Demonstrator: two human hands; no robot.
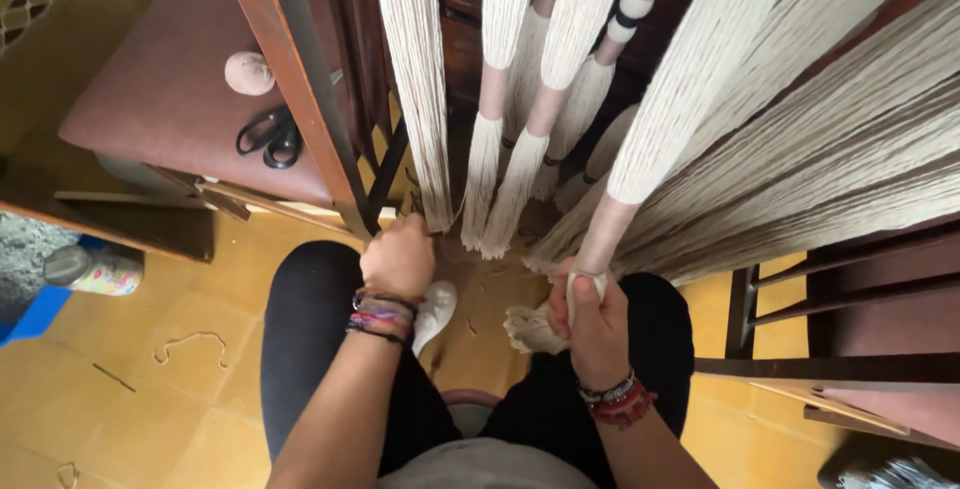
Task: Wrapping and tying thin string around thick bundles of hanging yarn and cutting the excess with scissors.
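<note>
Yellow floor tiles (200,389) fill the lower part of the head view, with a loose snippet of cord (190,344) lying on them at about 8 o'clock. From 12 o'clock down to the centre hang thick bundles of cream cords (690,79), several ending in tassels (500,199) bound with pale pink wrapping (605,234).

At 6 o'clock the person's black-clad knees (310,349) frame the scene. Left hand (400,257) sits just left of centre, fingers curled shut around the lower end of one hanging cord bundle (420,89) — its wrist carries a stack of coloured bracelets (382,317). Right hand (588,314) sits at about 5 o'clock from centre, closed around the bottom of the pink-wrapped bundle, with a short cream strand held between its fingers and a frayed tassel end (528,331) touching it at its left. Red bead bracelets (622,401) circle that wrist.

Between the hands, on the floor, a white shoe (436,309) shows.

At 10 o'clock stands a brown chair seat (160,89) bearing black scissors (270,137) and a small ball of pinkish yarn (248,73) — the two lie near each other, not touching. A wooden frame leg (300,89) slants down beside them. At 3 o'clock, another wooden chair (850,299) is partly in view. At 9 o'clock a patterned bottle (92,269) lies on its side.
</note>
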